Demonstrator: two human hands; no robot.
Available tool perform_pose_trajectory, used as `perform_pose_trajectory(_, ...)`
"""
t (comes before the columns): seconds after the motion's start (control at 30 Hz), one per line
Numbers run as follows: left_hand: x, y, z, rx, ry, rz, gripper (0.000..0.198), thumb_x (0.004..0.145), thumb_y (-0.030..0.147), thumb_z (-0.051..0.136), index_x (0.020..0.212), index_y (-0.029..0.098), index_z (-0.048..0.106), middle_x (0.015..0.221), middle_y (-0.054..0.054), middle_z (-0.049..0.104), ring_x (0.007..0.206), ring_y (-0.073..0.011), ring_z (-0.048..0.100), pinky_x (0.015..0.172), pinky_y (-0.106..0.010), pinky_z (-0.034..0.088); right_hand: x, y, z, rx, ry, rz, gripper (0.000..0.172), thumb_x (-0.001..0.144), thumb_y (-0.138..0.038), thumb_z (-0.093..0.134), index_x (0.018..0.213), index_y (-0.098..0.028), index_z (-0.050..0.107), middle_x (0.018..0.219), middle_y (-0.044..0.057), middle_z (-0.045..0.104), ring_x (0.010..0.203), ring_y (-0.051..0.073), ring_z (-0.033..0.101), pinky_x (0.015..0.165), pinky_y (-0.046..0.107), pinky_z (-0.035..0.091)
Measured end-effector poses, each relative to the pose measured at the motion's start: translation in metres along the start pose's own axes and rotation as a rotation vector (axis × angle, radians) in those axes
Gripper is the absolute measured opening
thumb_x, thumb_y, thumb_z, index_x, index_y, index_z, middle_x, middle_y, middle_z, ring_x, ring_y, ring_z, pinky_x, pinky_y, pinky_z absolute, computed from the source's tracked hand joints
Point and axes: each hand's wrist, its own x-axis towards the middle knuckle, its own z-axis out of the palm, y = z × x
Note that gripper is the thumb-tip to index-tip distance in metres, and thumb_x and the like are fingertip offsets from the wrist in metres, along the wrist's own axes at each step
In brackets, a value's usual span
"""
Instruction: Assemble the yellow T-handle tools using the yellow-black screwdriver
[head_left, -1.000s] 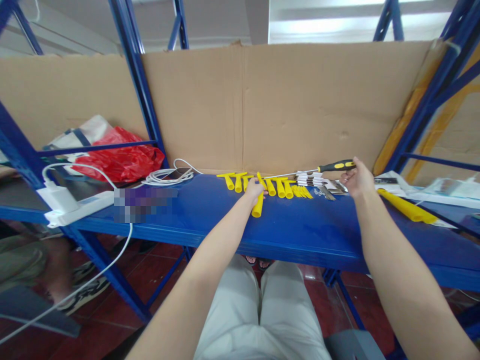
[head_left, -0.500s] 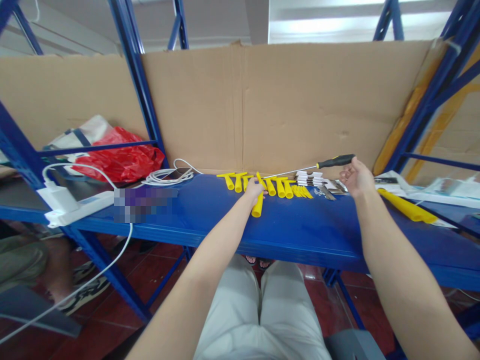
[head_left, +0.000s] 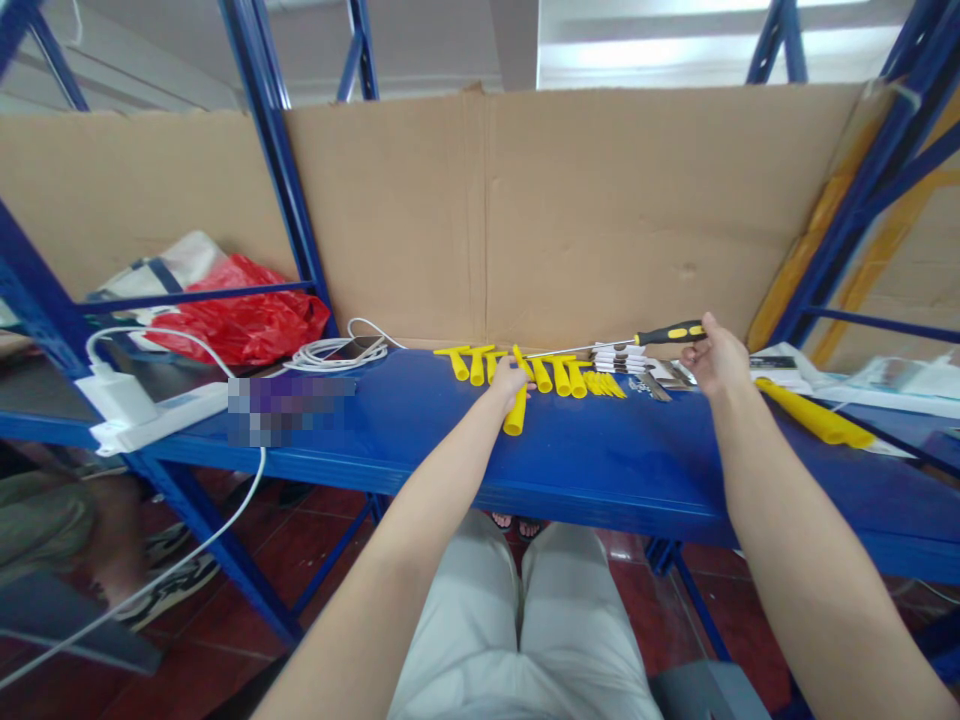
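My left hand [head_left: 508, 381] is closed round a yellow plastic tube [head_left: 515, 412] that rests on the blue shelf [head_left: 585, 455]. Behind it lies a row of several yellow T-shaped and tube pieces [head_left: 556, 373]. My right hand [head_left: 716, 358] grips the black and yellow handle of a long screwdriver [head_left: 660, 335], whose thin shaft points left over the yellow row. Small white and dark parts [head_left: 621, 357] and some metal bits lie under the shaft.
A longer yellow tube [head_left: 814, 412] lies at the right beside plastic packets [head_left: 900, 380]. A coiled white cable [head_left: 335, 350], a white power strip [head_left: 154, 417] with a charger and a red bag [head_left: 236, 315] sit at the left. Cardboard [head_left: 570, 210] backs the shelf between blue uprights.
My right hand raised the screwdriver handle a little, then lowered it back to about where it was. My left hand and the yellow tube have stayed put.
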Motion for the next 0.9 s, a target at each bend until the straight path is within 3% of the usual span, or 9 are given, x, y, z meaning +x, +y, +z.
perform_pose_trajectory(0.1,0.001,0.000,0.000,-0.009,0.013,-0.002,0.051,0.083,0.004,0.059,0.130,0.021,0.049,0.096,-0.007,0.073,0.067,-0.0152,0.072,0.047,-0.017,0.047,-0.003,-0.001,0.003,-0.071,0.079,-0.027,0.035,0.088,-0.027,0.063,0.063,-0.021,0.039,0.039,-0.008,0.032,0.034,0.007,0.031,0.036,0.017,0.029)
perform_pose_trajectory(0.27,0.001,0.000,0.000,0.000,0.009,-0.007,0.048,0.084,0.005,0.060,0.128,0.021,0.049,0.094,-0.007,0.073,0.068,-0.0145,0.072,0.048,-0.015,0.046,-0.007,-0.007,0.006,-0.079,0.064,0.053,0.035,0.097,-0.025,0.040,0.063,-0.020,0.042,0.044,-0.001,0.042,0.040,0.010,0.043,0.040,0.019,0.035)
perform_pose_trajectory(0.47,0.000,0.000,0.000,-0.010,0.005,-0.013,0.050,0.084,0.003,0.057,0.129,0.022,0.048,0.094,-0.006,0.073,0.068,-0.0143,0.072,0.048,-0.016,0.045,-0.006,-0.006,0.004,-0.078,0.029,0.028,0.027,0.095,-0.024,0.049,0.068,-0.021,0.044,0.048,-0.005,0.040,0.038,0.008,0.034,0.037,0.019,0.030)
perform_pose_trajectory(0.63,-0.001,0.001,0.000,-0.006,-0.001,-0.007,0.050,0.084,0.003,0.057,0.130,0.020,0.048,0.097,-0.008,0.073,0.071,-0.0162,0.072,0.047,-0.017,0.045,-0.008,-0.006,0.007,-0.100,0.100,0.032,0.027,0.095,-0.025,0.050,0.069,-0.021,0.045,0.051,-0.005,0.044,0.040,0.008,0.040,0.036,0.019,0.031)
perform_pose_trajectory(0.9,-0.001,0.001,0.000,0.003,0.000,-0.005,0.051,0.082,0.003,0.058,0.129,0.021,0.049,0.096,-0.008,0.074,0.072,-0.0168,0.073,0.050,-0.017,0.047,-0.012,-0.008,0.011,-0.062,0.103,0.096,0.036,0.095,-0.023,0.042,0.060,-0.022,0.035,0.037,-0.005,0.030,0.035,0.009,0.029,0.033,0.019,0.026)
